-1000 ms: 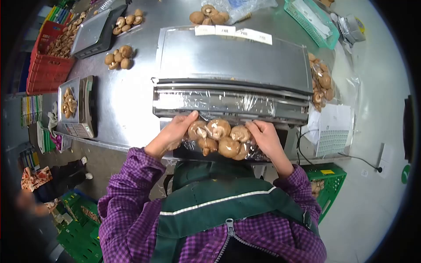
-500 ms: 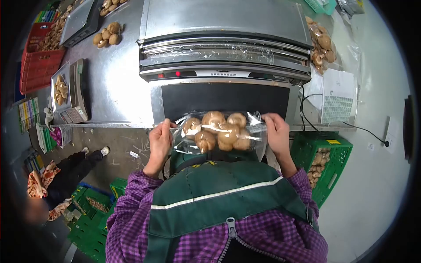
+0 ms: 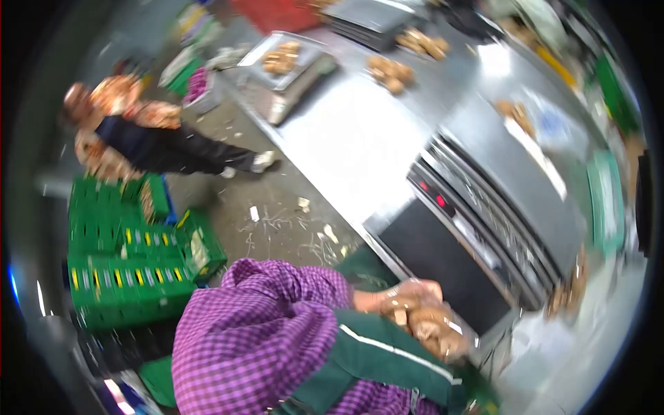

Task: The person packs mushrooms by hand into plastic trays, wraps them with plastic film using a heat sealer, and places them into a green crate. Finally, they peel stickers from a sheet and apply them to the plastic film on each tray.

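Bright metal worktop (image 3: pixel 346 135) stretches ahead of the left hand (image 3: pixel 398 294), blurred in places. Close against that hand, hanging toward the green apron (image 3: pixel 387 342), is a clear bag of mushrooms (image 3: pixel 429 326); the fingers are closed on its upper part. The right hand cannot be made out, so its state cannot be told. Just beyond the left hand lies a black panel (image 3: pixel 443 266), then a metal machine (image 3: pixel 519 180) with red lights. Farther ahead are a loose mushroom cluster (image 3: pixel 391 74) and, more to the left, a scale (image 3: pixel 308 83) carrying mushrooms (image 3: pixel 281 58). Well to the left of the hand, green crates (image 3: pixel 104 228) stand stacked, and another person (image 3: pixel 142 128) is beyond them.
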Tool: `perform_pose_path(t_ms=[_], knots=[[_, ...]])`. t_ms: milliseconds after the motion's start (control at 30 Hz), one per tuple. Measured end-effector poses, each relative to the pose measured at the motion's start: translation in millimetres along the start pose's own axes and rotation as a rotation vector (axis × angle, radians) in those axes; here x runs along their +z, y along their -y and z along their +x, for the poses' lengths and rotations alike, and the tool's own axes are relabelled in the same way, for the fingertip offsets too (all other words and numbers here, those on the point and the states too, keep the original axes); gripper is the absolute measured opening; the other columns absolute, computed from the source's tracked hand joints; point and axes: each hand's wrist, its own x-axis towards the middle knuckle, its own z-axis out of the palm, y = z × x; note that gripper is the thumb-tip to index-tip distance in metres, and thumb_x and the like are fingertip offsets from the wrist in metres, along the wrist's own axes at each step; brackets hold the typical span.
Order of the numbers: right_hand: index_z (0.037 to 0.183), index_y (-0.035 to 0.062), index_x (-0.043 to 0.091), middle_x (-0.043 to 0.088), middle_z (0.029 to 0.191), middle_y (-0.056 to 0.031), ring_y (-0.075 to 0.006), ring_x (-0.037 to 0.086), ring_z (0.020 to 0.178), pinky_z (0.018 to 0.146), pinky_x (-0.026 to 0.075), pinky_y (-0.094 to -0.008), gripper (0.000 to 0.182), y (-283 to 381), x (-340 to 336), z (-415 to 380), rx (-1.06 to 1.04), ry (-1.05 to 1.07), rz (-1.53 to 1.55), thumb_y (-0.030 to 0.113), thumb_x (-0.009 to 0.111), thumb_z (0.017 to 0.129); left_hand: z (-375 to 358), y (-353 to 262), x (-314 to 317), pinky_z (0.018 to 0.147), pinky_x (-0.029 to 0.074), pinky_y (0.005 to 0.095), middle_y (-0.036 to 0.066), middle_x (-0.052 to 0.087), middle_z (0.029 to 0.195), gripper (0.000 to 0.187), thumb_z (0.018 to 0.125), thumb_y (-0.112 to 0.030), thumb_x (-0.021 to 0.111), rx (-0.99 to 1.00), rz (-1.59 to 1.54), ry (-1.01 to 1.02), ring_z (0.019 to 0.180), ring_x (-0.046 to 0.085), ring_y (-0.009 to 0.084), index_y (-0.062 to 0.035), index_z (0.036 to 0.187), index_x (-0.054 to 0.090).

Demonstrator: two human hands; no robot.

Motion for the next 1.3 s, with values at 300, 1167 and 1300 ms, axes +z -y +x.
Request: perform_pose_path(t_ms=[300,1167,1300], knots=[[0.124,0.0032,0.045,0.053,0.115,-0.0116,-0.023,0.054,0.101,0.087,0.045,-0.0348,0.048,22,30,33,0.072,0.077,0.136,0.041,0.036,0.094,-45,-66,28,0.083,0.047,0.0282,0.009,0.06,0.108,0.051,0.082,-0.025,0.069,-0.439,0.178,-0.31,0.099,0.055,0.0131,0.0008,0.121,0.05],[0.108,0.0004,0.056,0.06,0.105,-0.0104,-0.0183,0.06,0.091,0.075,0.051,-0.0331,0.029,292,-383,-32,-1.055,-0.78,0.128,0.021,0.055,0.089,68,4,27,0.091,0.046,0.0337,0.016,0.054,0.122,0.049,0.091,-0.02,0.055,-0.273,0.09,-0.538,0.108,0.055,0.0221,-0.0037,0.134,0.038],[0.123,0.0057,0.05,0.058,0.113,-0.004,-0.0115,0.056,0.096,0.079,0.046,-0.0247,0.035,310,-442,-38,-1.052,-0.733,-0.293,0.008,0.052,0.089,45,12,13,0.088,0.047,0.0306,0.011,0.057,0.116,0.043,0.09,-0.023,0.058,-0.235,0.102,-0.707,0.101,0.057,0.0172,-0.0039,0.127,0.046]])
